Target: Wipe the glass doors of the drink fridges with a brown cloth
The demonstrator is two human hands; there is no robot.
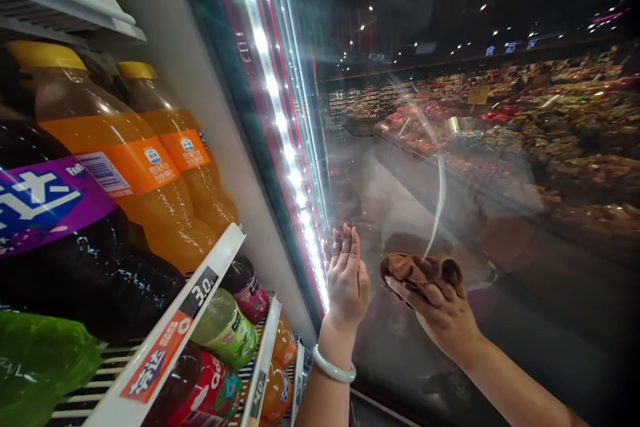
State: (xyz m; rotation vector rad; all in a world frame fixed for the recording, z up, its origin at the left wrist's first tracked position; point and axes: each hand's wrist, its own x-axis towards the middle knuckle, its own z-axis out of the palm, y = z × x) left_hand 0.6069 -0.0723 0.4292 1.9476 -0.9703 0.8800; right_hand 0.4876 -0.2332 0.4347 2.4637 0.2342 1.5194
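Observation:
My right hand (443,310) presses a crumpled brown cloth (407,268) against a large glass door (400,353). Above the cloth, a pale curved streak runs up the glass. To its left, my left hand (346,273) lies against the door near its lit edge, fingers stretched upward and nothing in it. A pale bangle (334,367) circles that wrist. Beside the left hand, a bright LED strip (287,153) runs along the door's frame.
At left, fridge shelves hold large orange soda bottles (120,140), a dark bottle with a purple label (55,207) and smaller bottles below. A white shelf edge (170,333) carries price tags. Beyond the glass are store displays (500,127) of packaged goods.

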